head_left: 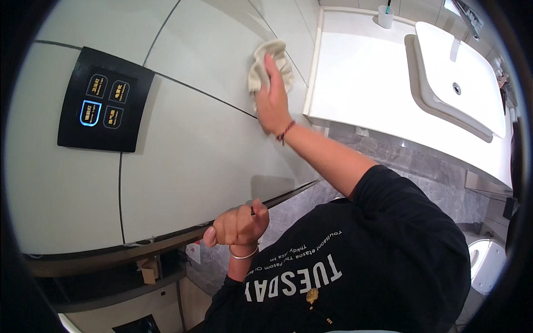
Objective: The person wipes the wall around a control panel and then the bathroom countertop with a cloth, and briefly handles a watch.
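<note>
A crumpled beige cloth (268, 68) lies against the pale wall panel (195, 137), pressed under my right hand (272, 98), with the thumb on top. A thin dark red bracelet circles that wrist. Lower down, my left hand (239, 224) is at the dark trim (287, 197) along the panel's edge, its fingers curled; whether they grip the trim cannot be made out. A silver bangle is on the left wrist. Left of both hands, a black switch panel (106, 100) with several touch buttons is fixed to the wall, one button outlined in glowing blue.
A white countertop (358, 75) at the right carries a white basin (458, 79) and a white cup (385, 17) with a toothbrush. A white toilet (487, 264) stands at the lower right. Grey marbled tiles (441, 200) show below the counter. Dark shelving (108, 283) is at the lower left.
</note>
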`<state>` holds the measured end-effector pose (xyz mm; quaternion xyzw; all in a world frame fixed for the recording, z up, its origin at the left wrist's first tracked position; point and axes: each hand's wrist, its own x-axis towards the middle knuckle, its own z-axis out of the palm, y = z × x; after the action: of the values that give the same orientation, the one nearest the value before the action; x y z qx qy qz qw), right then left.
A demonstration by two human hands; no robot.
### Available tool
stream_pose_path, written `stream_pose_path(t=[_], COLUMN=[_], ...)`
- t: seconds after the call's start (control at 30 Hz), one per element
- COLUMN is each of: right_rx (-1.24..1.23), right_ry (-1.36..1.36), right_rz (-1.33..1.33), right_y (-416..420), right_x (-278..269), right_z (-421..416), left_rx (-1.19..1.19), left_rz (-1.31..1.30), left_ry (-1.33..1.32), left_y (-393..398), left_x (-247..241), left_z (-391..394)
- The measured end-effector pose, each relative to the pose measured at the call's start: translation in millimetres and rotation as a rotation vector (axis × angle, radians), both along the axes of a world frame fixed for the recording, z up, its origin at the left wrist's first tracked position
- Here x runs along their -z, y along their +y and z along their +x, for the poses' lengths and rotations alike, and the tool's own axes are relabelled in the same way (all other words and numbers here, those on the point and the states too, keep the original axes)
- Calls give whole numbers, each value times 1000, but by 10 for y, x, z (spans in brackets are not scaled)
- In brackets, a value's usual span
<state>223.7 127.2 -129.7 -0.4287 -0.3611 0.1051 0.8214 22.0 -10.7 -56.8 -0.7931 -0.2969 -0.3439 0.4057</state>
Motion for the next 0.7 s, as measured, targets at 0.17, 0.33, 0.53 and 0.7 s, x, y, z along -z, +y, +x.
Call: stream_pose_path(t=[0.17, 0.33, 0.53, 0.7], right_rx=[-49, -95, 120, 97], right_ry=[-340, -646, -532, -367], right_rz=[109, 260, -51, -229], right_y=[-579, -401, 155, 280], right_x=[107, -77, -463, -150], right_z=[-540, -194, 379, 394], left_rx=[-62, -20, -23, -36], left_rz=[-51, -22, -26, -8], left_ry=[11, -9, -31, -18], left_y=[-83, -45, -60, -58], left_x=[-43, -16, -14, -38], left_z=[8, 28, 20, 51])
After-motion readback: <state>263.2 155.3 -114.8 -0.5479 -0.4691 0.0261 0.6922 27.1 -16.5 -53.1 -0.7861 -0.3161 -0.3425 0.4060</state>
